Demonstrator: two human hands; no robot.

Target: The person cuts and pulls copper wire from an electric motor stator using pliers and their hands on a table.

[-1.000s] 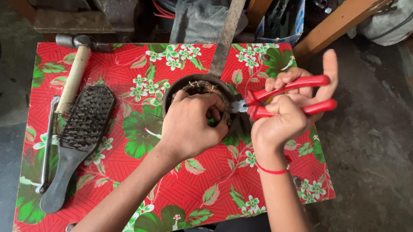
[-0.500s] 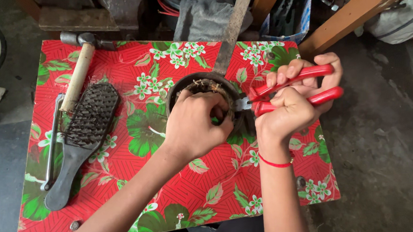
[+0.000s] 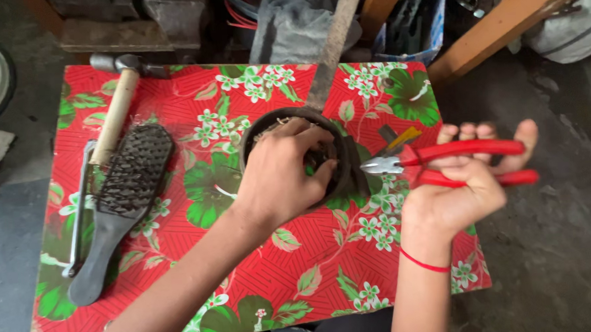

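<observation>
A dark round pot [image 3: 347,176] stands near the middle of the surface [image 3: 302,275], a little toward its far edge. It looks black and worn, with a thick rim; pale, straw-like strands show inside it along the far rim, and what else it holds is hidden.

The left hand [image 3: 282,177] lies over the pot's opening, fingers curled down inside and over the near rim, closed on the pot; whether they pinch anything inside cannot be told.

The right hand [image 3: 461,190] is just off the right edge of the surface, wrapped around red-handled pliers [image 3: 445,160]. The handles lie close together in its grip, the fingers partly stretched along them. The pliers' grey metal nose points left and ends just beside the pot's right side; whether it touches is not clear. A thin red thread [image 3: 421,262] circles the right wrist.

The surface is covered with a red cloth printed with green leaves and white flowers. Toward its left edge lie a dark wire brush [image 3: 123,197], a wooden-handled hammer [image 3: 117,108] with its head at the far left corner, and a thin metal tool [image 3: 79,206] alongside the brush.
</observation>
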